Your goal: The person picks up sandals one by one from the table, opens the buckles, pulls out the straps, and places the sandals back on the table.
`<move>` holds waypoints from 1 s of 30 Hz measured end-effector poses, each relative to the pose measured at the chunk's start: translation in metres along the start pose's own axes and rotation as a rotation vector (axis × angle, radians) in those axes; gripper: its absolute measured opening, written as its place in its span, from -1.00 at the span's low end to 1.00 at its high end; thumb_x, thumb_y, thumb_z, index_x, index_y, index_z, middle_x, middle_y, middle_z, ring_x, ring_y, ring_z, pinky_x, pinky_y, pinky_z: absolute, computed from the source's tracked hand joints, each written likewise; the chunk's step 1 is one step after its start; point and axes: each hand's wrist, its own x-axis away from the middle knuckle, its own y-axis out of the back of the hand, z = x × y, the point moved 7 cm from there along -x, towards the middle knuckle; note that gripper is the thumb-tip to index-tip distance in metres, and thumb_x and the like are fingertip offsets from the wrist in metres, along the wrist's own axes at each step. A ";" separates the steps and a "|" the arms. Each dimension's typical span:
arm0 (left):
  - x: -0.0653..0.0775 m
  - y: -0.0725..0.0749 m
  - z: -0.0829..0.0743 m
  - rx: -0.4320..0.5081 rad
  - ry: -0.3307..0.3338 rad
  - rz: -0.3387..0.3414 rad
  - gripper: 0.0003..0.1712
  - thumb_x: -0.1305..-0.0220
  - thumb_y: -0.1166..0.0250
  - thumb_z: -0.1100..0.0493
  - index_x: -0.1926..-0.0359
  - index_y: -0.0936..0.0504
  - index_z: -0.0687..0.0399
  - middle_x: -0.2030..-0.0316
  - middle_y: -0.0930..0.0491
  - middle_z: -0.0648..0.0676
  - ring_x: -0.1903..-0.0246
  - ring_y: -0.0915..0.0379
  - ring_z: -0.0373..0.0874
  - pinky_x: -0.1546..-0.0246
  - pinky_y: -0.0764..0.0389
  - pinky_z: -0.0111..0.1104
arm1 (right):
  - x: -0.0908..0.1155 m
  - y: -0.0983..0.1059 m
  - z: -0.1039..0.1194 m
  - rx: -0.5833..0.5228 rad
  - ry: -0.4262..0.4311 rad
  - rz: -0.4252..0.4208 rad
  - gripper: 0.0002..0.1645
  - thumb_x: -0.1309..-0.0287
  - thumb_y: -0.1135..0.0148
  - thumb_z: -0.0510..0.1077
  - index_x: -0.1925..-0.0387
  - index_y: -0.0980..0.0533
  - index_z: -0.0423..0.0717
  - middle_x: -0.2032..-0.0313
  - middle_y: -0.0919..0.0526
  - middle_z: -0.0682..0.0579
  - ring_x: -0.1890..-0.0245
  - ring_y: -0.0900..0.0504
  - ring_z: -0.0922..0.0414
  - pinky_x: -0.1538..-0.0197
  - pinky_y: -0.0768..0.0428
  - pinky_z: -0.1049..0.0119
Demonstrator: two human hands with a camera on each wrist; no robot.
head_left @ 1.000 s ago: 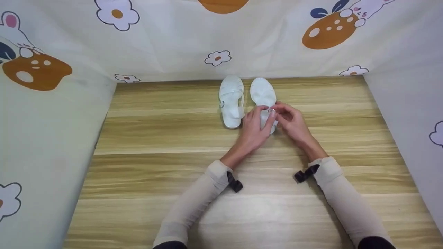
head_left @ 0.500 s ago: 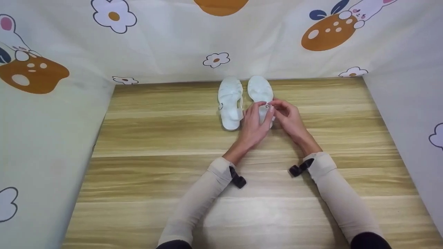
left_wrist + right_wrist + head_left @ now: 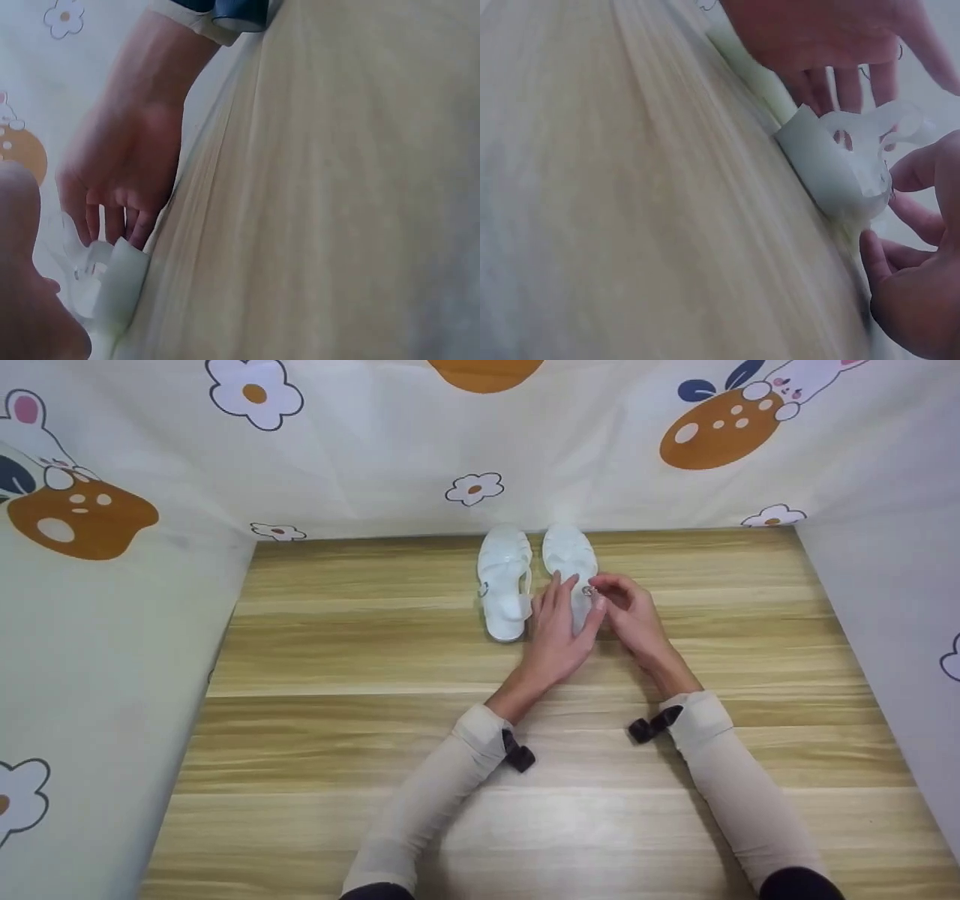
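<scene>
Pinching the small buckle (image 3: pixel 589 591) with curled fingertips, our right hand (image 3: pixel 636 619) sits just off the right side of a white sandal (image 3: pixel 569 547). That sandal's lying between our two hands, sole down on the wood-look surface (image 3: pixel 360 645), toe towards the patterned fabric (image 3: pixel 375 457). Our left hand (image 3: pixel 559 634) is over on its left edge, fingers pretty straight, thumb spread out near the buckle; we honestly can't tell if the thumb's touching. The other sandal (image 3: pixel 505 559) is right beside our left hand, on the outer side.
</scene>
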 end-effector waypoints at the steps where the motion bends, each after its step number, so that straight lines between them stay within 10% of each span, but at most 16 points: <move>1: 0.001 0.001 -0.004 -0.001 -0.023 -0.002 -0.21 -0.63 -0.06 -0.31 -0.61 -0.32 0.07 -0.69 -0.13 0.28 -0.64 -0.06 0.17 -0.66 -0.17 0.07 | 0.000 0.001 0.002 0.000 0.002 -0.012 -0.60 -0.51 -0.23 -0.26 -0.28 -0.56 -0.33 -0.28 -0.62 -0.22 -0.38 -0.59 -0.02 -0.39 -0.53 0.39; 15: 0.018 0.061 -0.031 0.070 -0.274 -0.095 -0.47 -0.68 -0.13 -0.11 -0.41 -0.51 0.11 -0.56 -0.40 0.18 -0.57 -0.23 0.06 -0.65 -0.25 -0.11 | 0.020 -0.032 0.082 -0.062 0.235 -0.042 -0.57 -0.46 -0.17 -0.43 -0.30 -0.52 -0.43 -0.30 -0.59 -0.33 -0.40 -0.53 -0.10 -0.59 -0.44 0.06; 30: 0.008 0.123 0.023 0.036 -0.131 -0.220 -0.51 -0.71 -0.09 -0.11 -0.37 -0.56 0.09 -0.48 -0.50 0.15 -0.50 -0.34 0.01 -0.56 -0.40 -0.14 | 0.027 -0.111 0.067 0.029 0.102 0.171 -0.10 -0.46 -0.31 -0.21 -0.66 -0.13 -0.23 -0.67 -0.17 -0.29 -0.71 -0.15 -0.11 -0.70 -0.26 0.03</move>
